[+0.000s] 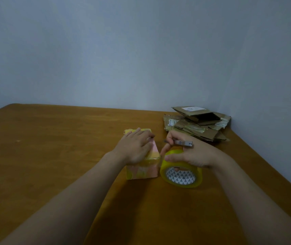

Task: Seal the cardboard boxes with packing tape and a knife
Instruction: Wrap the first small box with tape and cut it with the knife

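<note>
One tape roll (right hand grips).

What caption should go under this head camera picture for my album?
Left hand presses a small box while the right hand holds a knife and yellow tape roll.

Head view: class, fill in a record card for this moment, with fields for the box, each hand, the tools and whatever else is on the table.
Box: small pink-and-yellow box on the table, glossy tape across its near top edge
Left: left hand flat on the box top, pressing
Right: right hand holds the tape roll upright beside the box
Tool: knife pinched in the right hand, above the roll
Spare stock: pile of flattened cardboard, far right corner
</note>
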